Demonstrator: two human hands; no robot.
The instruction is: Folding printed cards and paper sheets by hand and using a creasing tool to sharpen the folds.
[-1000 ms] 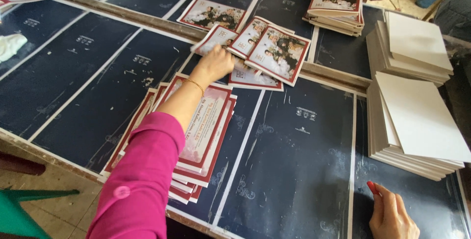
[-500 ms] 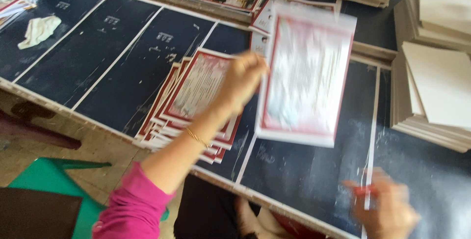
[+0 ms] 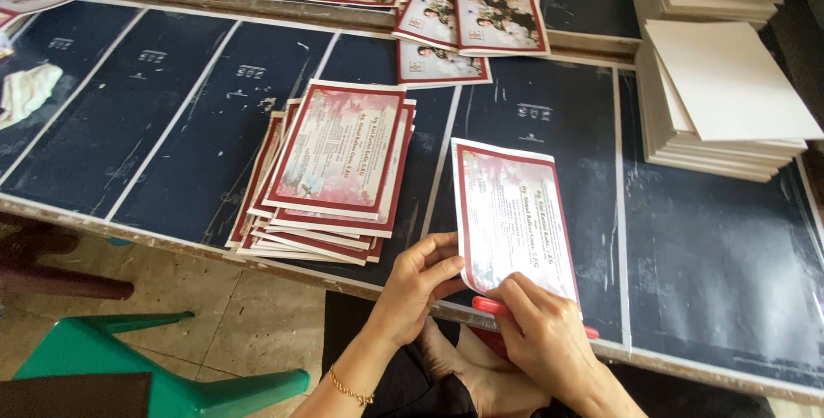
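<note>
You are pinching the near corner of the printed card (image 3: 511,219) with your left hand (image 3: 418,285) while your right hand (image 3: 542,332), gripping a red tool (image 3: 491,305), is pressing its edge flat on the dark table (image 3: 704,246), beside the card stack (image 3: 330,169).

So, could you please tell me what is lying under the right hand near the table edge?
Under the right hand a red tool pokes out on both sides, lying at the bottom edge of the printed sheet. Its middle is covered by the hand, so its kind is unclear.
</note>
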